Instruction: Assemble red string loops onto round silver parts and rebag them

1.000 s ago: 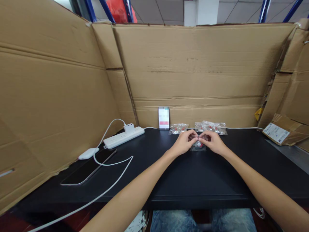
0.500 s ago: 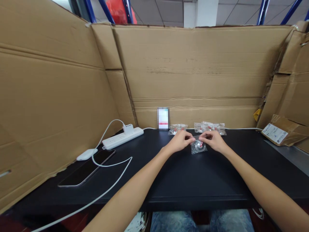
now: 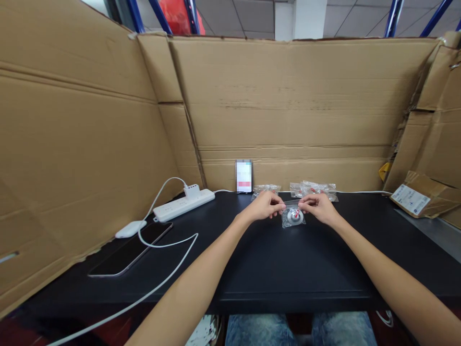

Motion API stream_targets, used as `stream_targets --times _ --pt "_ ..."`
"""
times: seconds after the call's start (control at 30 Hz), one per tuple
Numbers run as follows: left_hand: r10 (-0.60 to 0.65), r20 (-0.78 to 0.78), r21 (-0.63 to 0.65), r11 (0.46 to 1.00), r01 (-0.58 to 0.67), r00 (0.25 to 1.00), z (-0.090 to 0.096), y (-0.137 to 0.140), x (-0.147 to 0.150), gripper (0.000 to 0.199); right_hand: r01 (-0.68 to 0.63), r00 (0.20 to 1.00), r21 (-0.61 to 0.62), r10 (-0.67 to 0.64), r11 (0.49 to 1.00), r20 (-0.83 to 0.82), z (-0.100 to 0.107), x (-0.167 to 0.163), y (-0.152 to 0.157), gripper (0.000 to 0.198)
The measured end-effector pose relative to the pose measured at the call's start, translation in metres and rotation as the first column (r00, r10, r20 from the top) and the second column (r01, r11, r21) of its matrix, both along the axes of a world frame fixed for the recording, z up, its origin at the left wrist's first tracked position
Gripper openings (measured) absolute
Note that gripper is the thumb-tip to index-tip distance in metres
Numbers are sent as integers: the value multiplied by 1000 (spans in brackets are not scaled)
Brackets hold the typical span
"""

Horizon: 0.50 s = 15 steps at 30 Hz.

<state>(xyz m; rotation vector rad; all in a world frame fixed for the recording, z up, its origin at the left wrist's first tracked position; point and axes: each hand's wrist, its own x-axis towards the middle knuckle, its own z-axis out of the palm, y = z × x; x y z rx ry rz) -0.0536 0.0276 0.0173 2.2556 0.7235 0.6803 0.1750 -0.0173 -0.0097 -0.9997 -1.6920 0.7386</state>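
A small clear plastic bag (image 3: 287, 222) hangs just above or rests on the black table; I cannot tell which. Inside it sits a round silvery-white piece with a red mark, whose kind I cannot make out. My left hand (image 3: 267, 205) pinches the bag's upper left corner between thumb and fingers. At the upper right corner, my right hand (image 3: 317, 206) pinches the same bag. The bag's top edge stretches between the two hands. Behind them lie more clear bags with red bits, one group (image 3: 268, 188) at the left and a larger pile (image 3: 313, 189) at the right.
A lit phone (image 3: 244, 176) leans on the cardboard back wall (image 3: 288, 96). To the left are a white power strip (image 3: 184, 205), a dark phone or tablet (image 3: 131, 250) and a looping white cable (image 3: 169, 278). An open cardboard box (image 3: 425, 194) stands at the right.
My left hand has shifted slightly left, and the gap between my hands is wider. The bag has moved a little left, with its top edge now stretched between them.
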Motion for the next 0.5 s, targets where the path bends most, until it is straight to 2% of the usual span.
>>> stream_targets --times 0.13,0.27,0.37,0.5 --pt "-11 55 -74 997 15 998 -4 -2 2 28 20 999 -8 -21 1000 -50 2 1 -3 29" --pt "31 120 -197 980 -7 992 -12 -5 5 34 84 984 3 -82 996 -158 5 3 -7 30" --pt "9 147 -231 973 25 989 -19 -7 10 38 120 962 12 -113 993 -249 7 3 -7 32" --pt "-19 206 -281 957 78 978 -24 -7 15 33 122 945 -6 -118 992 -305 5 0 -5 36"
